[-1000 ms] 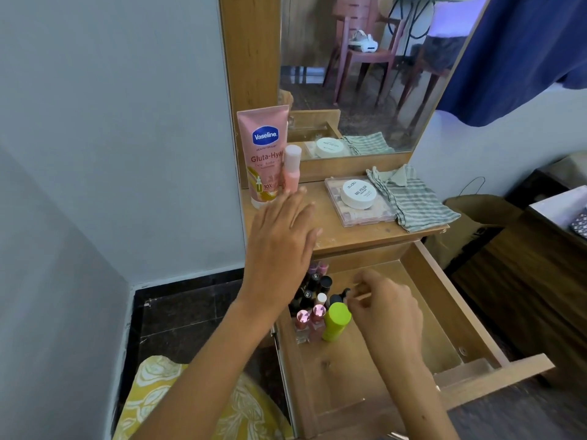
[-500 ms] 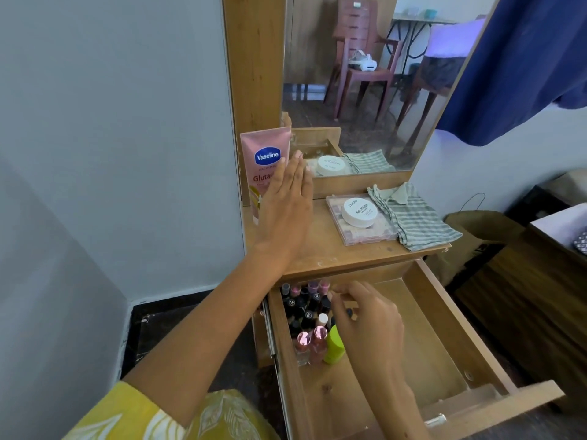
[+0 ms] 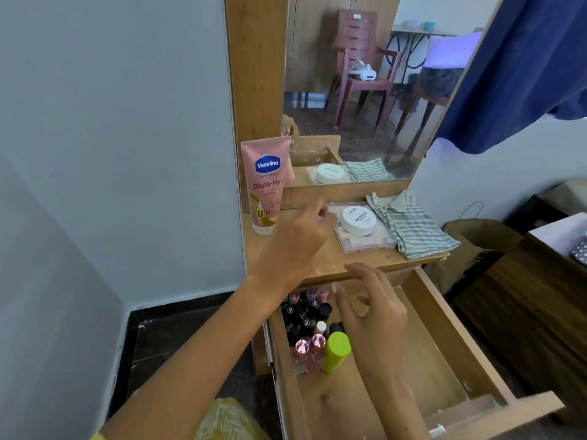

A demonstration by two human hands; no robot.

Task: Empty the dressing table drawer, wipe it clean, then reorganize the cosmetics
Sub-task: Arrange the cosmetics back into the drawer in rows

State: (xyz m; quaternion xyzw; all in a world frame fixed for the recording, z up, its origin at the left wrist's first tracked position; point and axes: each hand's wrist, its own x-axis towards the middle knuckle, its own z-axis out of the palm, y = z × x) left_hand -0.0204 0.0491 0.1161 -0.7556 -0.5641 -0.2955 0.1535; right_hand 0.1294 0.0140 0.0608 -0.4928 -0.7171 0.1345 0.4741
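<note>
The wooden drawer [image 3: 444, 331] is pulled out below the dressing table top [image 3: 359, 262]. Several small nail polish bottles [image 3: 305, 312] stand packed in its back left corner, with two pink-capped bottles [image 3: 301, 347] and a green-capped bottle [image 3: 335, 350] in front of them. My right hand [image 3: 371, 312] hovers over the drawer beside them, fingers loosely bent, nothing visible in it. My left hand [image 3: 295, 236] is over the table top right of the pink Vaseline tube [image 3: 266, 185], fingers curled round a small pink bottle that is almost hidden.
A white nail polish remover jar [image 3: 359, 220] sits on a clear flat case [image 3: 368, 242], beside a striped cloth [image 3: 416, 230]. A mirror [image 3: 365, 90] stands behind. A brown paper bag [image 3: 476, 239] and a wooden cabinet [image 3: 540, 296] are at right, a wall at left.
My left hand rose from the drawer to the table top, reached the pink bottle beside the Vaseline tube, and moved right with it. My right hand's fingers loosened over the drawer.
</note>
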